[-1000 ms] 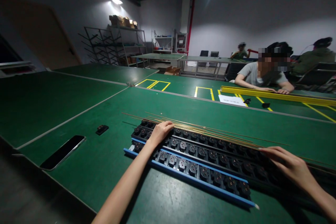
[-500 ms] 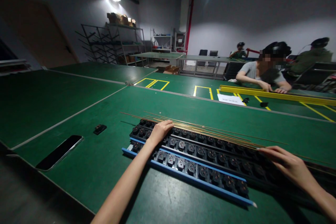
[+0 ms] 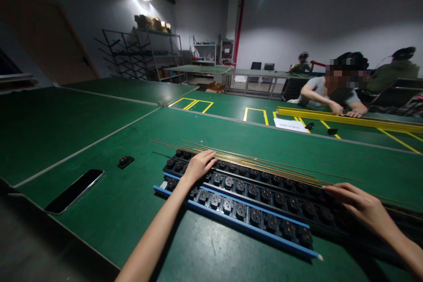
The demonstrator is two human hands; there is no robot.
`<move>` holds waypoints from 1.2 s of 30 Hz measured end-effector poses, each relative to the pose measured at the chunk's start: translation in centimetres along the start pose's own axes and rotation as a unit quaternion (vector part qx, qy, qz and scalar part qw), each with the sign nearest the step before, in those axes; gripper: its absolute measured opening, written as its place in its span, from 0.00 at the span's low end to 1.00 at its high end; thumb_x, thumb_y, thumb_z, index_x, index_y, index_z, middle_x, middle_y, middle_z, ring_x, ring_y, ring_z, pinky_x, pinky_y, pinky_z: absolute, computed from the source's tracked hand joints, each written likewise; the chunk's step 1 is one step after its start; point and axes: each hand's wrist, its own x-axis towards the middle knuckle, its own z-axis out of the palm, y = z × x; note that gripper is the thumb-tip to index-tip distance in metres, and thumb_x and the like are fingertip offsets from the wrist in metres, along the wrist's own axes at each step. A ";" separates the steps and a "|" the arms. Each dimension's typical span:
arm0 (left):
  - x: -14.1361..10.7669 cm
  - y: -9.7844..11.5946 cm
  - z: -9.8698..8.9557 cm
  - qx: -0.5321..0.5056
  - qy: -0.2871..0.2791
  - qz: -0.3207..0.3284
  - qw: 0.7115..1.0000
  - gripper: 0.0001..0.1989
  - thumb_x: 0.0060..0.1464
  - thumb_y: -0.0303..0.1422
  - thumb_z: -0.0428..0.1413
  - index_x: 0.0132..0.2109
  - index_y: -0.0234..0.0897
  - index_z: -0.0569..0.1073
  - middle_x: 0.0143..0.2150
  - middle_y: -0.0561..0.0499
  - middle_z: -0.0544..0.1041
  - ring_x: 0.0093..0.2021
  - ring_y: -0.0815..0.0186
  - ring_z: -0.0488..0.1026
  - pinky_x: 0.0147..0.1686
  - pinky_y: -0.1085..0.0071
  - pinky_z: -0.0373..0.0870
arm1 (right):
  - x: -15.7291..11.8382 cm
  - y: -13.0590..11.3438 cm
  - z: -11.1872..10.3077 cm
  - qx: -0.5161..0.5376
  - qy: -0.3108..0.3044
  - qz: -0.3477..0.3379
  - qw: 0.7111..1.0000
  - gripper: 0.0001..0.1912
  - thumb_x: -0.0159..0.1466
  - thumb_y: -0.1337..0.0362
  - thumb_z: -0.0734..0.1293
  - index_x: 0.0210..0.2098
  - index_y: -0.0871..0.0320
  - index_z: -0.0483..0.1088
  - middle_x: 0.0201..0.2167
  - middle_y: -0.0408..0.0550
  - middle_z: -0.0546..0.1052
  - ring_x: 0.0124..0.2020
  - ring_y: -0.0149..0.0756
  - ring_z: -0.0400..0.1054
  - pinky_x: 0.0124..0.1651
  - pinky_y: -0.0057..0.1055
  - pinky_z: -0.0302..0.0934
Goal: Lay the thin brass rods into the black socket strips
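Several thin brass-coloured rods (image 3: 264, 165) lie across the far side of long black strips of socket-like modules (image 3: 253, 190). My left hand (image 3: 199, 165) rests at the left part of the rods, fingers together and pinched on them. Farther right, my right hand (image 3: 360, 202) has its thumb and fingertips closed at the rods' right ends. Nearest me, a blue-edged rail (image 3: 244, 228) holds a row of black modules; its right end juts out over the green table (image 3: 211, 251).
A phone (image 3: 75, 191) and a small black module (image 3: 126, 161) lie at the left. Across the table, a person (image 3: 333, 88) leans over a long yellow rail (image 3: 346, 120), near a white paper (image 3: 289, 125). Shelves (image 3: 158, 55) stand behind.
My left hand has shifted slightly left along the rods. My right hand has hardly moved. The person across the table has leaned lower over the yellow rail.
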 end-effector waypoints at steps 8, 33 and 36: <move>-2.4 -2.2 -2.1 0.049 -0.019 -0.095 0.994 0.21 0.63 0.37 0.44 0.60 0.38 0.63 0.61 0.43 0.66 0.62 0.60 0.61 0.60 0.55 0.60 | 0.2 -0.4 0.1 0.006 0.001 -0.002 1.000 0.17 0.62 0.55 0.59 0.47 0.48 0.73 0.45 0.50 0.74 0.43 0.41 0.71 0.43 0.31 0.65; -2.9 -2.0 -2.0 0.084 -0.182 -0.127 0.972 0.26 0.64 0.42 0.38 0.65 0.38 0.54 0.67 0.43 0.52 0.67 0.60 0.49 0.62 0.54 0.52 | 0.6 -0.9 1.1 -0.059 0.041 -0.032 0.997 0.18 0.65 0.53 0.58 0.46 0.52 0.74 0.42 0.50 0.75 0.41 0.39 0.69 0.41 0.32 0.64; -2.8 -1.9 -2.2 0.083 -0.194 -0.132 0.969 0.27 0.64 0.43 0.37 0.65 0.37 0.53 0.68 0.43 0.51 0.67 0.60 0.47 0.62 0.54 0.52 | 0.5 -0.6 1.3 -0.081 0.049 -0.026 0.995 0.18 0.65 0.52 0.57 0.46 0.49 0.74 0.42 0.49 0.74 0.40 0.38 0.70 0.37 0.30 0.64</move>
